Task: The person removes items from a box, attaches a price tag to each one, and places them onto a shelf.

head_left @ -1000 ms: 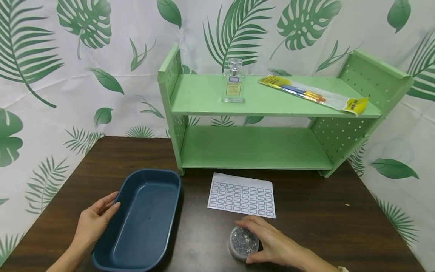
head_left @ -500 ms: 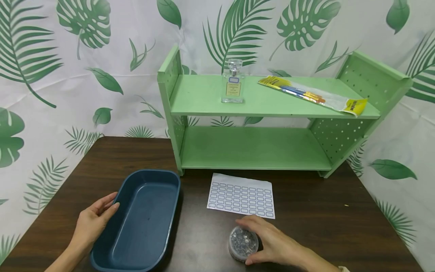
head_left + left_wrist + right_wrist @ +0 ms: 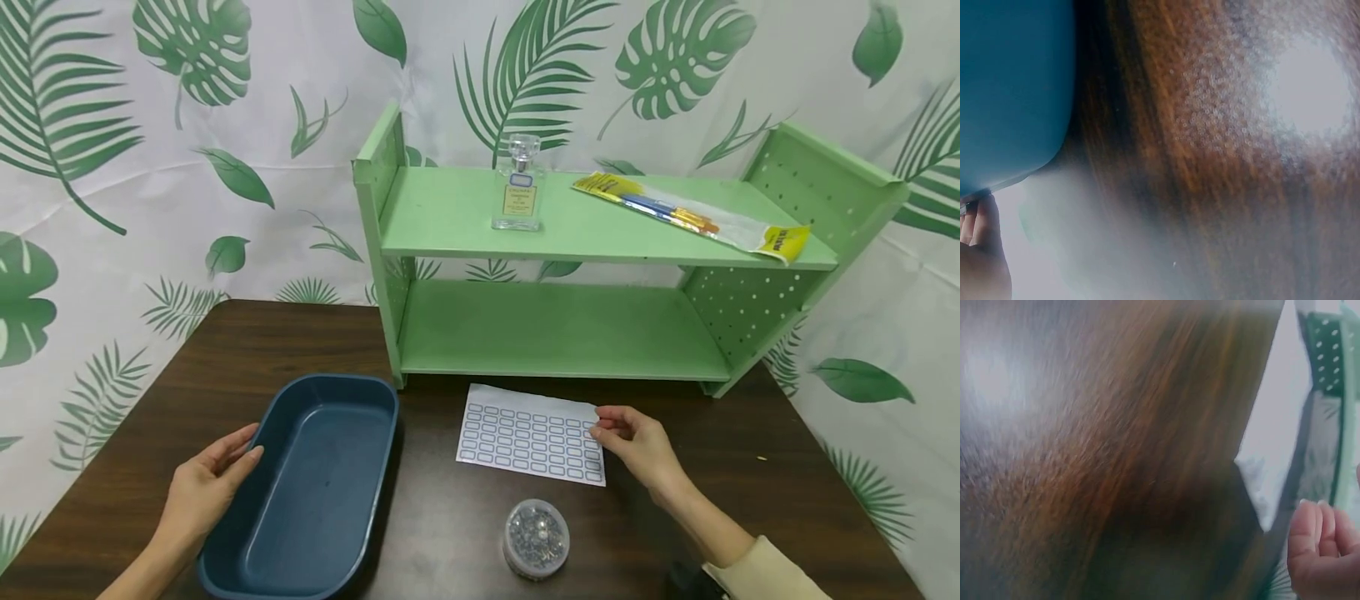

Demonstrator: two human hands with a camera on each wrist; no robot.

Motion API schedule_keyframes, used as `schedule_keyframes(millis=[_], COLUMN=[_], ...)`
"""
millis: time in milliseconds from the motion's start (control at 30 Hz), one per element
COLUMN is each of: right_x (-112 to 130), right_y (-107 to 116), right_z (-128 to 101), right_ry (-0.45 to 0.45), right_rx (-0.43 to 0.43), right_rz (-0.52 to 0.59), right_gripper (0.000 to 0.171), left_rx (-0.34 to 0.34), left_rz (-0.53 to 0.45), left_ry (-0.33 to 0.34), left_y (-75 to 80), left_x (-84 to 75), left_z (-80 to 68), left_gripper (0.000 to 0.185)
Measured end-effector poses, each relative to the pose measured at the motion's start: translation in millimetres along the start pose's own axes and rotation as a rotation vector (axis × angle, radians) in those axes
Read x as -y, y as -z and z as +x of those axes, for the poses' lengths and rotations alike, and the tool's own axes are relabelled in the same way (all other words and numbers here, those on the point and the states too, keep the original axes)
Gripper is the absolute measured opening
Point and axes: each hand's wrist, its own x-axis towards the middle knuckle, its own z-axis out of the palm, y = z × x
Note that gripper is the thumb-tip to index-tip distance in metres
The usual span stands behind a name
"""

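Note:
On the left of the dark wooden table, my left hand [image 3: 204, 483] grips the long rim of a deep blue plastic tray [image 3: 315, 475], its thumb over the edge. A white sheet of small blue-outlined labels [image 3: 528, 433] lies flat before the shelf. At that sheet's right edge is my right hand [image 3: 637, 446], fingers loosely bent; whether the fingertips touch the paper is hard to see. A round clear tub of silvery bits [image 3: 536, 537] stands below the sheet, apart from both hands. In the right wrist view, the right fingers [image 3: 1322, 534] show at the lower right corner.
A green two-tier shelf [image 3: 562, 325] stands at the back of the table. Its upper board carries a glass perfume bottle [image 3: 519, 187] and a yellow-and-clear packet of brushes [image 3: 690, 212]. Behind hangs a leaf-patterned cloth [image 3: 247, 175].
My right hand has let go of the round tub and moved up and right to the label sheet's edge. The tub stays on the table. My left hand keeps its place on the tray.

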Motion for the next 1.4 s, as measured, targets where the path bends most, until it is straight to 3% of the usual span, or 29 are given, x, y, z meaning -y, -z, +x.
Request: schedule_keyframes(millis=[133, 400, 600, 800, 1033, 1400], right_x=[-11, -25, -25, -21, -18, -17], right_y=[-1, -8, -11, -15, -17, -14], right_z=[10, 21, 25, 30, 36, 37], right_ry=[-0.051, -0.072, -0.058, -0.104, -0.134, -0.145], right_rx=[-0.028, -0.064, -0.071, -0.076, -0.108, -0.085], right_rz=[-0.032, -0.125, -0.249, -0.353, -0.381, -0.375], right_gripper=[0.037, 0.040, 0.045, 0.050, 0.044, 0.033], left_rx=[-0.004, 0.006, 0.005, 0.002, -0.011, -0.008], left_rz=[0.004, 0.027, 0.002, 0.003, -0.018, -0.028], left_ry=[-0.004, 0.007, 0.020, 0.019, 0.025, 0.009], left_y=[-0.6, -3.3, -3.0, -0.6, -0.8, -2.5], left_x=[0.4, -0.4, 1.4, 4.1, 5.3, 5.2], left_z=[0.0, -0.9, -0.4, 0.0, -0.4, 0.3], left_gripper=[0.053, 0.053, 0.056, 0.057, 0.058, 0.057])
